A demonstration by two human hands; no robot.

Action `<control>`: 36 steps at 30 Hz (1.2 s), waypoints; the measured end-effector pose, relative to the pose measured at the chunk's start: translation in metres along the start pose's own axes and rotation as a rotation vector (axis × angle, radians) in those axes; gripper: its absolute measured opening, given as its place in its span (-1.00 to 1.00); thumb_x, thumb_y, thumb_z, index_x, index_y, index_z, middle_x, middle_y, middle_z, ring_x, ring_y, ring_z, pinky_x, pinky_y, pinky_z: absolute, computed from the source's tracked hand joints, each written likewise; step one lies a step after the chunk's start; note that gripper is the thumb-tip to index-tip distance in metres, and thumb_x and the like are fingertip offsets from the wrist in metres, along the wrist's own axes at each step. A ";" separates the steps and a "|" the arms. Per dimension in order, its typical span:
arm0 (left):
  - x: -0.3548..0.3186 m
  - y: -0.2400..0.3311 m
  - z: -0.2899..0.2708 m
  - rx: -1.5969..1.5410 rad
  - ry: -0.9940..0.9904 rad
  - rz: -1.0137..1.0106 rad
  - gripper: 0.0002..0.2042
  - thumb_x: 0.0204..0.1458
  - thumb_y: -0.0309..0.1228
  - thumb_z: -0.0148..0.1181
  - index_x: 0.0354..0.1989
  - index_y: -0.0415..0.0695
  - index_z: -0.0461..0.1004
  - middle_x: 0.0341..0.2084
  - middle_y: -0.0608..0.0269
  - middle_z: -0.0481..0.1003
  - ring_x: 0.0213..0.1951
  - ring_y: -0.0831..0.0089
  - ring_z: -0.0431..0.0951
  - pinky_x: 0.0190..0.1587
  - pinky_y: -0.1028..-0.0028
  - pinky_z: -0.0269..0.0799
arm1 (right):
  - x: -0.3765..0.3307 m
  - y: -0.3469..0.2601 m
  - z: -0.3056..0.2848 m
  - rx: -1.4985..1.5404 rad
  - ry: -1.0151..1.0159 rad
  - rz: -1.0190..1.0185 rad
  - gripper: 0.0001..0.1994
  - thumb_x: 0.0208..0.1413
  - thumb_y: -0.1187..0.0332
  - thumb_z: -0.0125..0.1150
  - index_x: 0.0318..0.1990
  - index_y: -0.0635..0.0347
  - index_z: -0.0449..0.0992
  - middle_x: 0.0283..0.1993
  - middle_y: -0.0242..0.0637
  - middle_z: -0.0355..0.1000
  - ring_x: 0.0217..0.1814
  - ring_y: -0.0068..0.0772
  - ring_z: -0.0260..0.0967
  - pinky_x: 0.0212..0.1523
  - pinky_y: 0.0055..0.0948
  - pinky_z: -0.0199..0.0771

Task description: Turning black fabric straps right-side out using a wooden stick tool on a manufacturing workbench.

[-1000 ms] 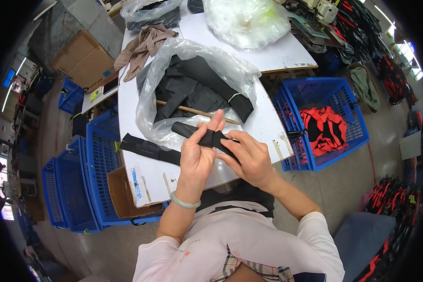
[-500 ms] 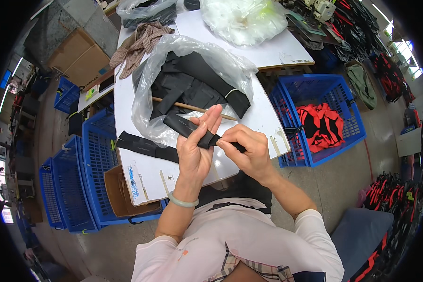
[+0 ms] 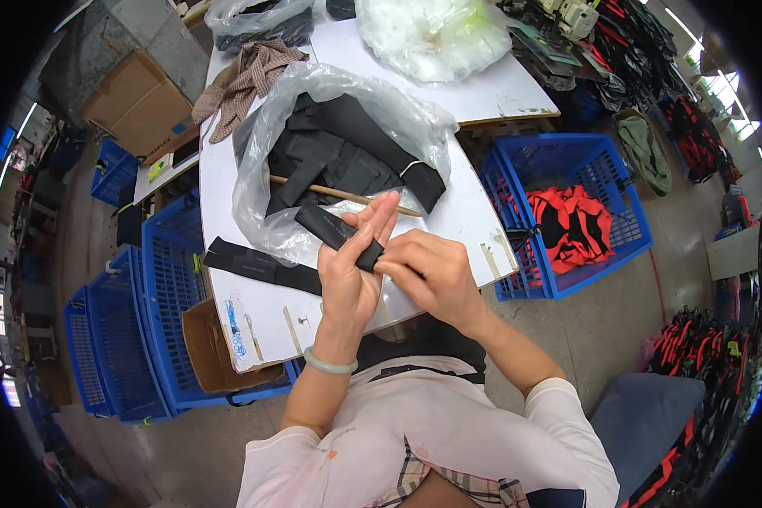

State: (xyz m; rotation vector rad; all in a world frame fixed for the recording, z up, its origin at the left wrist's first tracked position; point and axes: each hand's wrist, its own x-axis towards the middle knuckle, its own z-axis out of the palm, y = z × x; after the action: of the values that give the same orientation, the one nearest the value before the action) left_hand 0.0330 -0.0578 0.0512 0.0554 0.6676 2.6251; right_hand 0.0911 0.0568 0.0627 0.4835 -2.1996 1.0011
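Across white table [image 3: 472,222], head view: black strip [image 3: 324,225] at near side of bag [image 3: 247,196], clamped in left hand [image 3: 352,278] between thumb and fingers. At near-right end, right hand [image 3: 436,273] with fingertips together; can't tell if pinching. Keep flat, untwisted; brace left, move right evenly.

White table [image 3: 472,216]: plastic bags [image 3: 252,186], black strip [image 3: 258,265], cloth [image 3: 254,78], apparently checked.

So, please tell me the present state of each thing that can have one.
Black fabric strip: held in both hands
Left hand: palm up, thumb over strip
Right hand: pinching strip's end
Translucent plastic bag: open, holding black fabric pieces
Brown checked cloth: crumpled
Thin wooden stick: lying across pieces
Blue plastic basket at right: open-topped, holding red-and-black fabric
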 end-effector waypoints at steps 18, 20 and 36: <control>0.034 0.035 -0.022 -0.194 0.092 -0.066 -0.89 0.08 -0.53 0.08 -0.23 -0.12 0.32 -0.42 0.09 0.50 -0.52 0.40 0.53 0.03 0.30 0.44 | 0.000 -0.017 0.009 -0.106 -0.445 0.405 -0.55 -0.16 0.39 0.25 -0.01 -0.10 0.40 -0.40 -0.18 0.28 -0.47 -0.13 0.38 -0.49 -0.22 0.42; 0.031 0.028 -0.014 0.042 0.015 -0.088 -0.86 0.08 -0.53 0.09 -0.22 -0.16 0.31 -0.46 0.09 0.49 -0.49 0.38 0.52 -0.08 0.34 0.46 | -0.004 -0.006 0.013 -0.132 -0.420 0.391 -0.58 -0.16 0.41 0.25 -0.05 -0.04 0.41 -0.39 -0.17 0.30 -0.47 -0.11 0.39 -0.50 -0.22 0.42; 0.008 0.012 0.019 0.165 -0.140 -0.061 -0.91 0.10 -0.41 0.11 -0.35 -0.14 0.37 -0.73 0.37 0.30 -0.70 0.57 0.33 -0.20 0.37 0.47 | -0.006 0.021 0.033 -0.142 -0.149 0.112 -0.82 -0.24 0.49 0.21 -0.38 0.19 0.43 -0.61 -0.13 0.35 -0.61 -0.05 0.38 -0.64 -0.23 0.38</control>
State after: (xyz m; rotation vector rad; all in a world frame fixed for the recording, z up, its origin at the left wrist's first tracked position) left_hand 0.0240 -0.0558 0.0732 0.2611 0.8210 2.4754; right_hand 0.0698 0.0450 0.0311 0.3842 -2.4347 0.8827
